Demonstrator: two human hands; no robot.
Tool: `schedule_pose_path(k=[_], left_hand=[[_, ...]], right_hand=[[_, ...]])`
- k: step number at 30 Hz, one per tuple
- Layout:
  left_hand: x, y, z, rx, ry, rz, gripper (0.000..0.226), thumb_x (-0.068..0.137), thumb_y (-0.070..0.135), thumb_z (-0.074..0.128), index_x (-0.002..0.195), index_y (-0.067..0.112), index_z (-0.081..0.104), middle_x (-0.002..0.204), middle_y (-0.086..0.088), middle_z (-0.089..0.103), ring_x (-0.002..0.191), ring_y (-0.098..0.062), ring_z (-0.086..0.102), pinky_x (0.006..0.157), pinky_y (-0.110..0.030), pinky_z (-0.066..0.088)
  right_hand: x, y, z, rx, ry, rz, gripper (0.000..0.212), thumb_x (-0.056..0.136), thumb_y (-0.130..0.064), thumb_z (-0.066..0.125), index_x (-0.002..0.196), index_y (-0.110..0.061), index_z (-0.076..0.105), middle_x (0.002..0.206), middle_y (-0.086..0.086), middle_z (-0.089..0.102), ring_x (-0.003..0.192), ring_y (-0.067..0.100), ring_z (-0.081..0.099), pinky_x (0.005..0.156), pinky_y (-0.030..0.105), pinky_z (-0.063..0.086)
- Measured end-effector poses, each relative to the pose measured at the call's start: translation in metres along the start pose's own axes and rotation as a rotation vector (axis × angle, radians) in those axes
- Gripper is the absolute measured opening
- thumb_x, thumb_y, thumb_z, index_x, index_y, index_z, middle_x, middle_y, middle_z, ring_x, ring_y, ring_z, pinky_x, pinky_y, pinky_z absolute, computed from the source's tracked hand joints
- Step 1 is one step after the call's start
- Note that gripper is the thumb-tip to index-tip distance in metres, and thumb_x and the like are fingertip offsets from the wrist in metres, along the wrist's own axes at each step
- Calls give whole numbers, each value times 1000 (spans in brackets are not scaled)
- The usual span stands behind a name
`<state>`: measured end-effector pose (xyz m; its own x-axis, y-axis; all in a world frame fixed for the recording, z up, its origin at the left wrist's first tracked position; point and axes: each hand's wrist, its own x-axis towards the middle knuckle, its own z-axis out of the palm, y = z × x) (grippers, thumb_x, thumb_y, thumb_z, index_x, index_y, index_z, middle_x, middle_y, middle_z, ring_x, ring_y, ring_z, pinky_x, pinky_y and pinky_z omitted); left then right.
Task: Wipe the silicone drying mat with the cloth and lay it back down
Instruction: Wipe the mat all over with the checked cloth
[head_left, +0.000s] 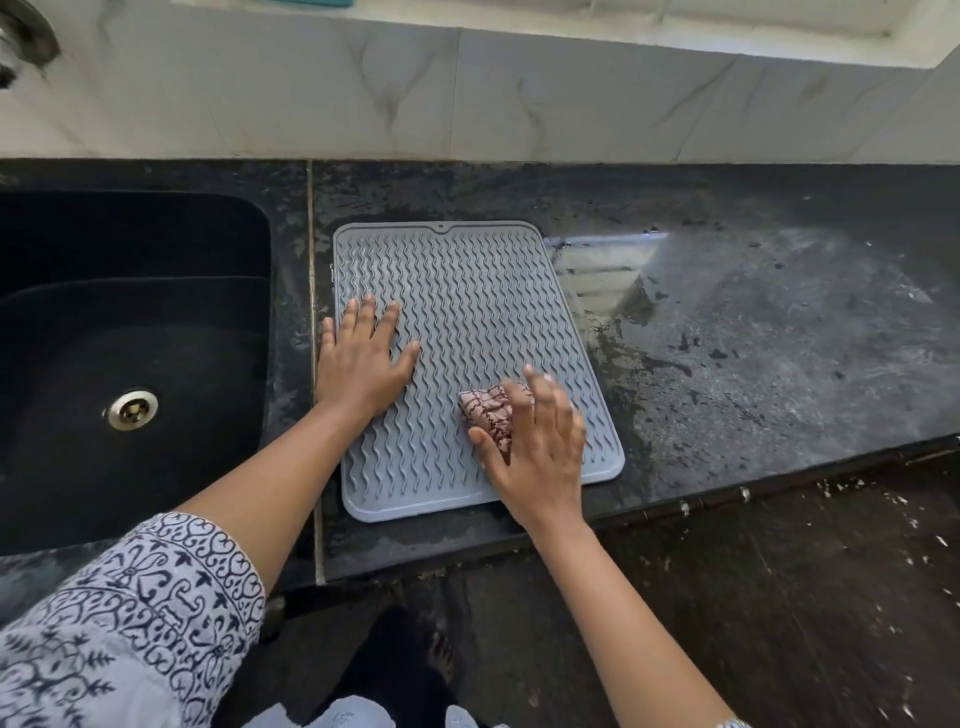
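Grey mat (467, 291) lies on the bench (727, 338). On it the left hand (358, 364) rests, fingers (366, 312) spread; the right hand (540, 447) presses the cloth (488, 410), fingers straight.

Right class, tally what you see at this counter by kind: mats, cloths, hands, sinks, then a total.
mat: 1
cloth: 1
hands: 2, left hand and right hand
sink: 1
Total: 5

The right hand (540, 452) hides perhaps half the cloth (488, 413) — its fingertips (530, 371) blur; the sink (130, 234) runs off the left edge.
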<state>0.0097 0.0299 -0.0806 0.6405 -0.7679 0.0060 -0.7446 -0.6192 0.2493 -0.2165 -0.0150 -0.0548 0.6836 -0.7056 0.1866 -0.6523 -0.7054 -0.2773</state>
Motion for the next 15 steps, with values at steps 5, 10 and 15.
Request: schedule_pose_path(k=[5, 10, 15], left_hand=[[0, 1, 2, 3, -6, -4, 65, 94, 58, 26, 151, 28, 13, 160, -5, 6, 147, -21, -1, 116, -43, -6], [0, 0, 2, 4, -8, -3, 65, 94, 58, 25, 151, 28, 12, 160, -5, 5, 147, -21, -1, 117, -44, -5], [-1, 0, -1, -7, -16, 3, 65, 95, 58, 26, 151, 28, 12, 160, -5, 4, 147, -21, -1, 117, -45, -4]], right_hand=[[-16, 14, 3, 2, -159, -57, 70, 86, -65, 32, 145, -28, 29, 154, 3, 27, 143, 26, 19, 113, 47, 9], [1, 2, -1, -57, -231, 5, 63, 90, -55, 42, 147, -33, 24, 155, 4, 22, 139, 32, 23, 106, 51, 26], [-9, -5, -4, -132, -131, -26, 54, 77, -17, 72, 128, -20, 55, 129, 13, 56, 89, 32, 54, 69, 42, 49]])
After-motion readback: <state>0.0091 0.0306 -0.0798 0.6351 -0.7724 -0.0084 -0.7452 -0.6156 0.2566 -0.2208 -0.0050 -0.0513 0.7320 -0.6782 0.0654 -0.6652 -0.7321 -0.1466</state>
